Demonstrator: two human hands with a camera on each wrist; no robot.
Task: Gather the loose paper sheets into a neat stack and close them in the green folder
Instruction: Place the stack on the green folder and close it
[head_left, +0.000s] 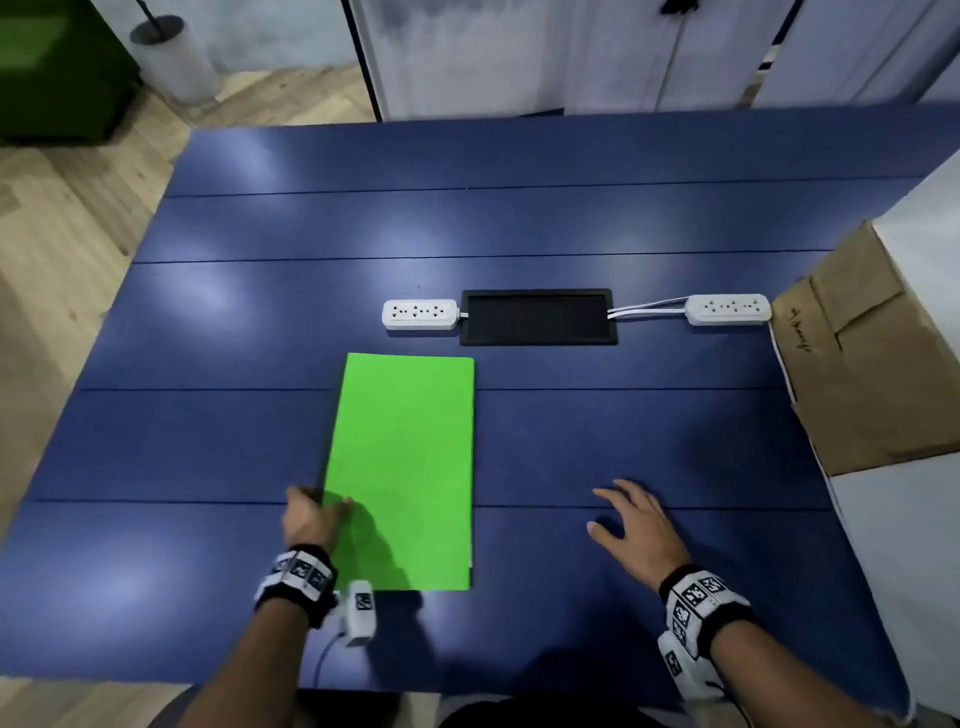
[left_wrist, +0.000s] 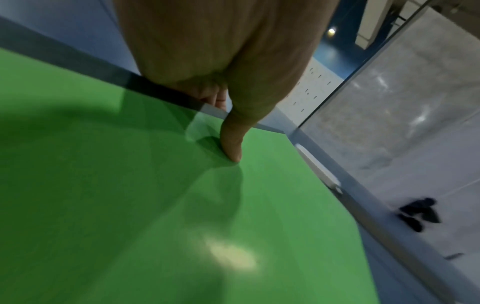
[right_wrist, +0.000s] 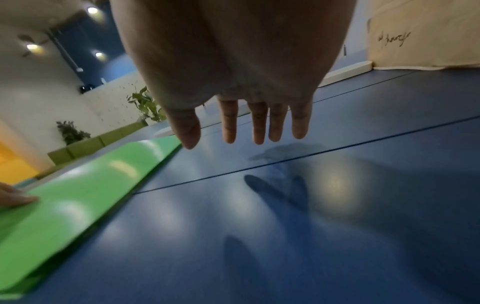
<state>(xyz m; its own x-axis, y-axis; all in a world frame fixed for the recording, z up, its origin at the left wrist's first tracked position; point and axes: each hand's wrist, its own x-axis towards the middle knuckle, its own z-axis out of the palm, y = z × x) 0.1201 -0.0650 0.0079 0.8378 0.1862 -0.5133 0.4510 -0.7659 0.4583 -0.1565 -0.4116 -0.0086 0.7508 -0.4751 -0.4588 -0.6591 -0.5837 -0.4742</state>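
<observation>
The green folder (head_left: 405, 467) lies shut on the blue table (head_left: 649, 431), long side pointing away from me. A thin white paper edge (head_left: 471, 553) shows along its lower right side; the sheets themselves are hidden inside. My left hand (head_left: 314, 514) pinches the folder's left edge near the front, thumb (left_wrist: 232, 144) on the cover (left_wrist: 155, 205) and fingers curled at the edge. My right hand (head_left: 631, 519) hovers flat over bare table right of the folder, fingers (right_wrist: 259, 127) straight and holding nothing. In the right wrist view the cover (right_wrist: 78, 195) bows up slightly.
Two white power strips (head_left: 420, 314) (head_left: 727, 309) flank a black cable hatch (head_left: 537, 317) beyond the folder. A brown paper bag (head_left: 872, 364) leans on a white block at the table's right edge. Wooden floor lies to the left.
</observation>
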